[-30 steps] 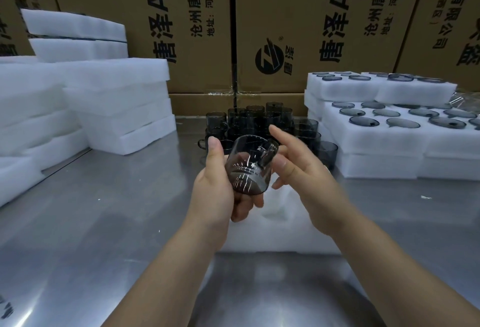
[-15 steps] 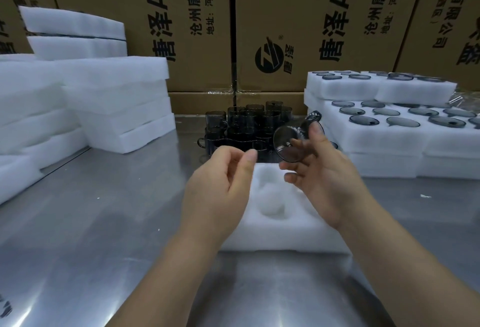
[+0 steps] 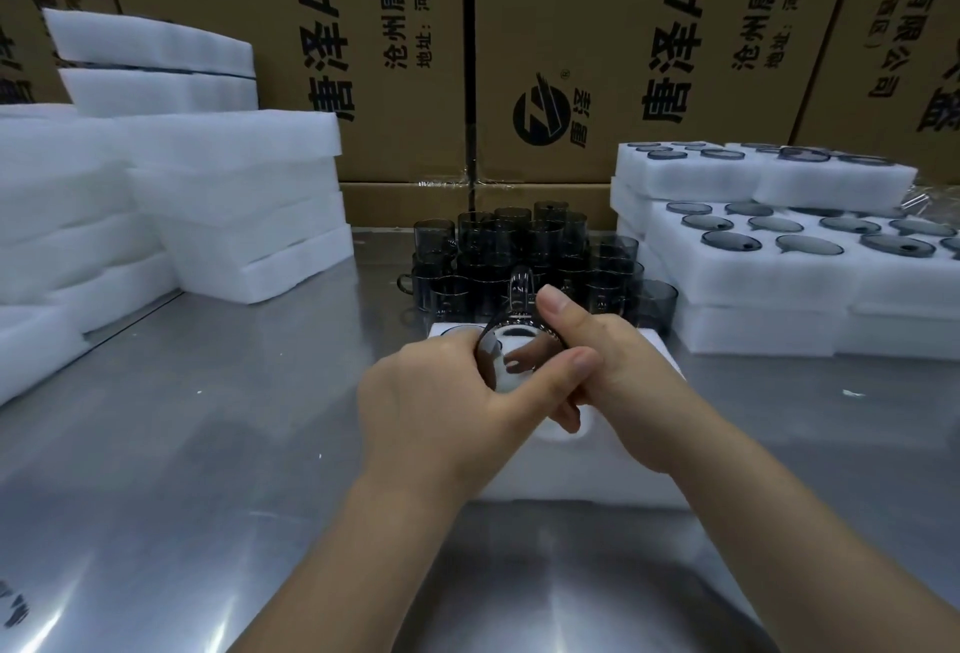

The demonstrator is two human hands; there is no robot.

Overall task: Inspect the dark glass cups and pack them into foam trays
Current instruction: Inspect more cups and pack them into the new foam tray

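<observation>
One view only, worn on the head. Looks forward and down across the counter (image 3: 156, 444), wide-angle, with lines bowed toward the sides. Sits close over the left hand (image 3: 436, 408) and right hand (image 3: 623, 372), both gripping a cup (image 3: 506, 356) near mid-frame, with forearms entering from the bottom edge. Faces a wall of boxes (image 3: 623, 3) at the counter's far side. Takes in foam stacks (image 3: 234, 174) on the left and filled trays (image 3: 727, 283) on the right, farther off than the hands.
</observation>
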